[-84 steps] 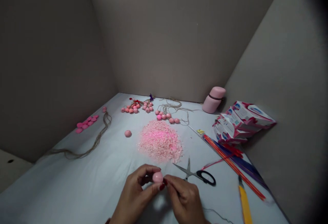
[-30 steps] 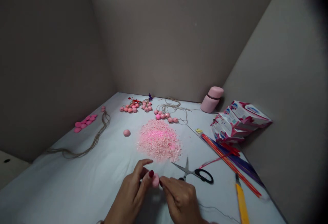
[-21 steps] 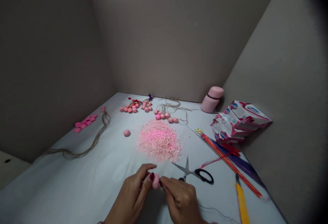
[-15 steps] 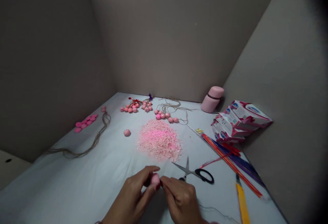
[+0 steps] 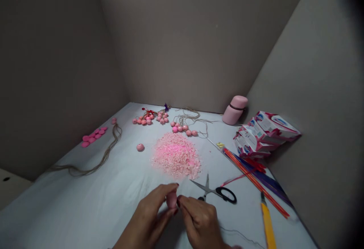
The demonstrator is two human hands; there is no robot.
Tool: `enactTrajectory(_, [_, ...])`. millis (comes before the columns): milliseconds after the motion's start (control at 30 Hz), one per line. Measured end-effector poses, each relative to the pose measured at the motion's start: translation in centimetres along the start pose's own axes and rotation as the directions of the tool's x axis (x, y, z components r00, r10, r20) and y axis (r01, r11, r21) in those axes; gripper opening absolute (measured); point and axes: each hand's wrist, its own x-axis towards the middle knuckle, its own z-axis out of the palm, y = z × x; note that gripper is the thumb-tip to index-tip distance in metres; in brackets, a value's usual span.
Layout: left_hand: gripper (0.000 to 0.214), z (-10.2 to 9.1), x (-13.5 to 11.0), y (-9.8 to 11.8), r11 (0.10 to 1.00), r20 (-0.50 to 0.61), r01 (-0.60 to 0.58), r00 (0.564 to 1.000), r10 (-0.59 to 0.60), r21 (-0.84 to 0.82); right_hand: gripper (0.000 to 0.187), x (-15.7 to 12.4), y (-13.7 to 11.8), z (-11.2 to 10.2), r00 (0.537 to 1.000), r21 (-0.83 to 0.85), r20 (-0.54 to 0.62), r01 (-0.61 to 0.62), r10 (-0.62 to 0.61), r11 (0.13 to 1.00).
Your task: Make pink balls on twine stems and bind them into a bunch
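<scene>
Above the table (image 5: 85, 203), the left hand (image 5: 146, 215) holds a pink bead (image 5: 171, 200) while the right hand (image 5: 201, 218) pinches just beside it, perhaps on string too small to make out, in what looks like threading, which calls for a steady bead.

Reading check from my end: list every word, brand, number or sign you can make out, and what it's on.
No text reads clearly.
Pink-and-white boxes: blue oval logos and small print, too blurred to read.
Yellow tag: dark marks, too small to read.
Pink bottle, scissors, yellow cutter: no lettering visible.
Pink bead in the left hand: none visible.
</scene>
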Motion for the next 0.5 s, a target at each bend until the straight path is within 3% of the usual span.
enactTrajectory(100, [0.028,0.02,-0.02,0.14,0.995,0.025,0.098,0.995,-0.098,-0.014,0.027,-0.02,-0.02,0.07,1.000,0.019,0.018,0.002,-0.003,1.000])
enactTrajectory(167, [0.034,-0.02,-0.05,0.10,0.997,-0.026,0.071,0.997,-0.071,-0.001,0.027,0.03,-0.07,0.09,1.000,0.030,0.021,-0.011,0.010,0.999])
enactTrajectory(233, [0.033,-0.11,-0.09,-0.01,1.000,0.006,0.014,1.000,-0.014,0.026,0.027,0.09,-0.11,0.09,1.000,0.027,0.002,-0.008,0.008,1.000])
enactTrajectory(300, [0.021,-0.20,-0.15,-0.09,0.998,0.069,0.045,0.996,-0.048,0.033,0.028,0.11,-0.12,0.08,1.000,0.017,-0.014,0.010,-0.010,1.000])
enactTrajectory(367, [0.024,-0.22,-0.24,-0.12,0.994,0.041,0.104,0.994,-0.105,0.027,0.027,0.08,-0.11,0.06,1.000,0.008,-0.008,0.017,-0.017,1.000])
enactTrajectory(433, [0.029,-0.08,-0.30,-0.06,0.998,-0.028,0.059,0.998,-0.059,0.029,0.027,0.03,-0.12,0.03,1.000,0.002,0.009,0.004,-0.004,1.000])
enactTrajectory(500, [0.029,0.16,-0.25,0.08,0.999,-0.023,-0.018,1.000,0.018,0.036,0.027,0.00,-0.16,0.02,1.000,-0.002,0.006,0.002,-0.002,1.000])
